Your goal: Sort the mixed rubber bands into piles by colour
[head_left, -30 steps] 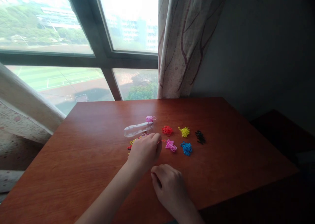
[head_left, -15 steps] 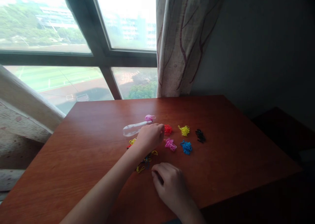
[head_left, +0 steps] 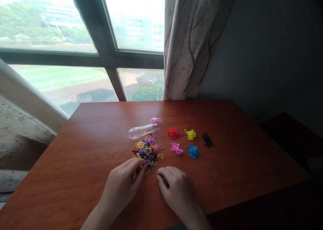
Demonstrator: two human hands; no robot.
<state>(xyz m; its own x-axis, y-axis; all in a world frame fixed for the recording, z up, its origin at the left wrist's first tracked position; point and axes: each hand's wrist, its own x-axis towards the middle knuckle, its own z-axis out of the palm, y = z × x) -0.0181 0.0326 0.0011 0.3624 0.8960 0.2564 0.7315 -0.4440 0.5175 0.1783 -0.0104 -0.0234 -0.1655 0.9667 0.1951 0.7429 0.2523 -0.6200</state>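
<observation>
A mixed pile of small coloured pear-shaped loops [head_left: 148, 149], which look like bulb pins, lies on the brown table. At its near edge is my left hand [head_left: 126, 177], thumb and forefinger closed together in a pinch against the pile. Whatever sits between those fingertips is too small to make out. Lower right of the pile, my right hand [head_left: 174, 183] rests on the table with fingers curled in and nothing visible in them. Sorted heaps lie to the right: red [head_left: 173, 133], yellow [head_left: 190, 134], pink [head_left: 176, 148], blue [head_left: 192, 151] and black [head_left: 207, 140] loops.
Behind the pile a clear bottle [head_left: 142, 131] lies on its side, a pink cap with a loop [head_left: 154, 120] beside its neck. The wooden table [head_left: 239, 156] ends at a window [head_left: 108, 61] and a curtain [head_left: 186, 44]. Another curtain [head_left: 25, 119] hangs at the left.
My left hand has drawn back from beside the red heap to the near edge of the mixed pile, uncovering the pile. My right hand stays in place. The view has shifted slightly.
</observation>
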